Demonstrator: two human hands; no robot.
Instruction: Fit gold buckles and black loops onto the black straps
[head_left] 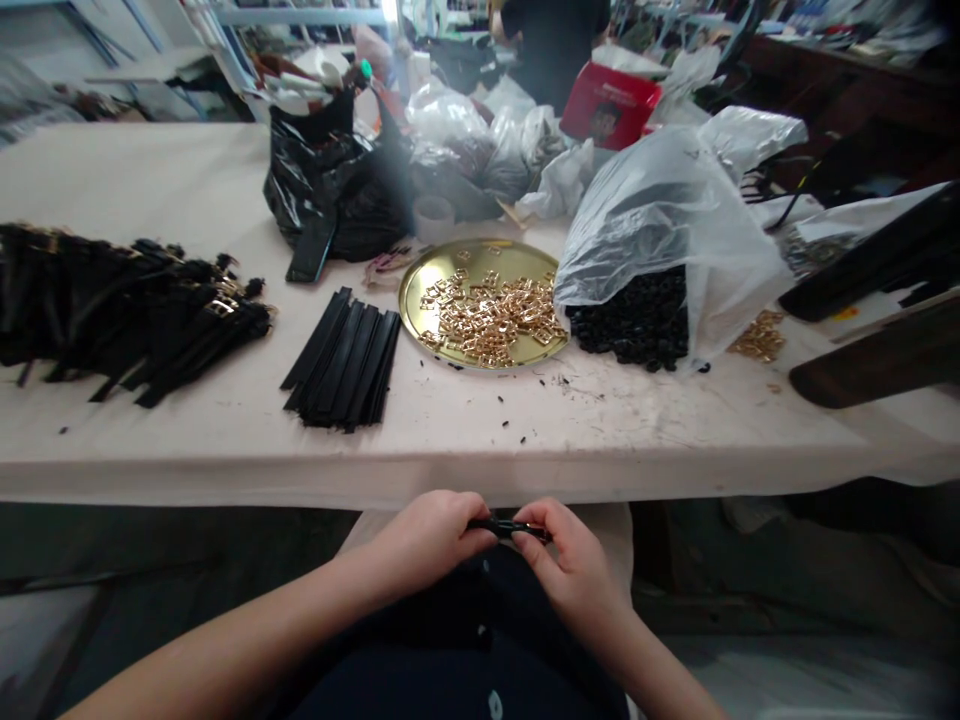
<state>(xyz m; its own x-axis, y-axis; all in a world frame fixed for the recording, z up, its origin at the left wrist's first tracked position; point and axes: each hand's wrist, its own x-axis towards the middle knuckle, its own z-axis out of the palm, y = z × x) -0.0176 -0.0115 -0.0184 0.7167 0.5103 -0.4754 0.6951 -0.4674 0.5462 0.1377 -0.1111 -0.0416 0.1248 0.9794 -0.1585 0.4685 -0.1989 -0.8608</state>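
Observation:
In front of my lap, below the table's front edge, both hands are closed on one black strap [501,526]. My left hand [442,535] pinches its left part between thumb and fingers. The right end sits in the pinch of my right hand [566,555], where a small glint of gold shows; my fingers hide most of that end. On the table ahead lies a bundle of flat black straps [345,360]. To its right, a round gold tray [420,290] holds many small gold buckles [491,318].
A pile of black straps with gold buckles [127,310] covers the table's left side. At right, a clear plastic bag [637,210] spills small black pieces [634,325]. Behind stand a black bag [341,180], a phone [311,245] and a red box [609,105]. A person [555,45] is at the back.

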